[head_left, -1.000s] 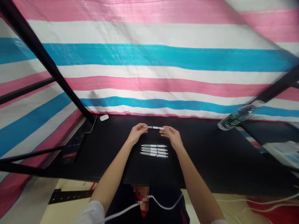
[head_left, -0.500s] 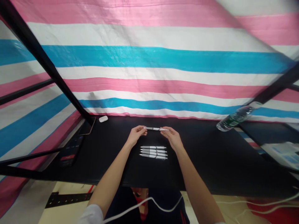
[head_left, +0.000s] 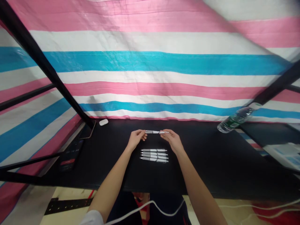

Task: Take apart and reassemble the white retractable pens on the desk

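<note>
A white and grey pen (head_left: 153, 132) lies level between my two hands, above the far half of the black table (head_left: 199, 162). My left hand (head_left: 137, 138) is closed on its grey tip end. The fingers of my right hand (head_left: 172, 139) pinch the white end. Closer to me, several matching pens (head_left: 154, 155) lie side by side in a neat stack of rows, their tips pointing left. Whether the held pen touches the tabletop, I cannot tell.
At the back left lie a small white case (head_left: 103, 122) and a phone (head_left: 88, 130). A dark box (head_left: 70, 156) is at the left edge. A clear water bottle (head_left: 236, 118) stands at the back right. Black posts frame the table, and a white cable (head_left: 150, 203) hangs in front.
The view has tilted up slightly, so the table sits a little lower in the picture. Both hands keep hold of the same pen; the row of pens is unchanged.
</note>
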Tool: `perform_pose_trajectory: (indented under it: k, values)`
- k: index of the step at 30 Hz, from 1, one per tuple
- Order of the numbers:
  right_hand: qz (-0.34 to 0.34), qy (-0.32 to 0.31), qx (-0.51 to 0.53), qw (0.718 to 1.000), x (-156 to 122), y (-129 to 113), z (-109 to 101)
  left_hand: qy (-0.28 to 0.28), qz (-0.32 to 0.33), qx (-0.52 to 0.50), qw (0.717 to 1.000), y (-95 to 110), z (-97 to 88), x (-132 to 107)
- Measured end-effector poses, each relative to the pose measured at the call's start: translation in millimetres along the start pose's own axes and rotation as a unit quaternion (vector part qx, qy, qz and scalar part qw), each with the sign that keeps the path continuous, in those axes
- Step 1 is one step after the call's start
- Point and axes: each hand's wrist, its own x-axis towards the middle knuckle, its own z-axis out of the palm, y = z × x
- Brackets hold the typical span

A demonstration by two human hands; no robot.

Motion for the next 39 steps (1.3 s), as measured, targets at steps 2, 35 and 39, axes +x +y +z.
perform_pose_trajectory:
  k: [2, 35, 39]
  values:
    - [-0.004, 0.000, 0.000, 1.000, 0.5, 0.7, -0.4, -0.016, 0.021, -0.005, 1.000, 1.1, 0.1, -0.4]
    - [-0.009, -0.001, -0.008, 1.000, 0.5, 0.9, -0.4, -0.036, 0.014, 0.016, 0.999, -3.1, 0.9, 0.0]
    - [-0.010, 0.002, -0.014, 1.000, 0.7, 1.1, -0.6, -0.027, -0.016, 0.036, 0.999, -2.7, 1.8, -0.5]
